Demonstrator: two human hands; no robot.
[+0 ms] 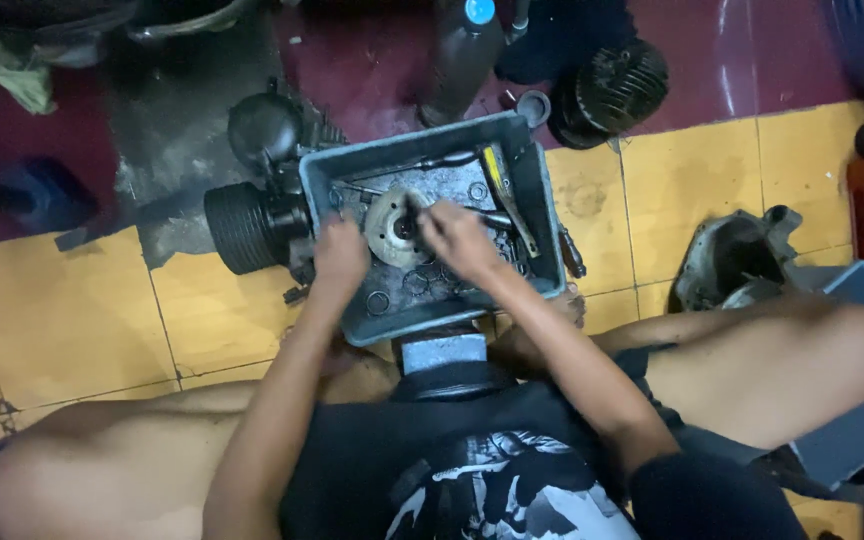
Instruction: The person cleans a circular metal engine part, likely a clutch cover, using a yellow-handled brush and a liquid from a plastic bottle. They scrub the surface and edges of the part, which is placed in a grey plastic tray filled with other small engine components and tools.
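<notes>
Your left hand is clamped on the rim of the round metal flange lying in the grey tray on the tiled floor, while your right hand is closed around something at its dark centre hub, though what it grips is hidden by your fingers. Keep the left hand pressing the disc firmly down so it cannot spin or slide among the loose rings and tools, and work straight down over the hub. The flange lies flat, face up, with its axis pointing up toward you.
</notes>
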